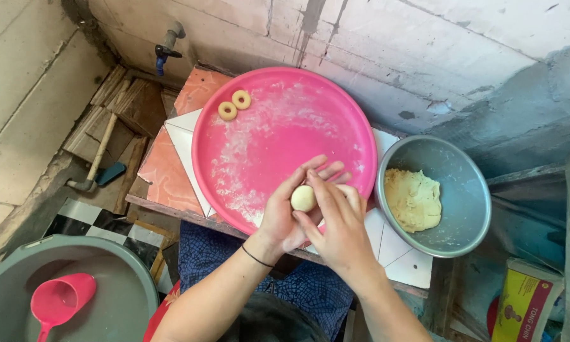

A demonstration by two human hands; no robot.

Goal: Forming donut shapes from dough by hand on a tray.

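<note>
A round pink tray (310, 107), dusted with white flour across its middle and lower left, takes up the centre of the tiled work surface (171, 164). Just to its right sits a grey metal bowl (468, 183) with a mound of pale yellow dough (413, 199) lying in its left half. At lower left a grey basin (19, 266) holds water and a pink scoop (60, 299); a tap (167, 45) juts from the wall above.

Over the tray's near rim, the left hand (285, 215) is cupped palm-up and the right hand (340, 231) curves over it, so both grasp 1 small dough ball (303, 198) between them, visible at the fingertips.

At the tray's far left edge lie 2 dough rings (233, 105), side by side and nearly touching. Judging from this, the work is at an early stage: 2 pieces are shaped, a 3rd is in the hands as a plain ball, and most of the dough remains in the bowl.
</note>
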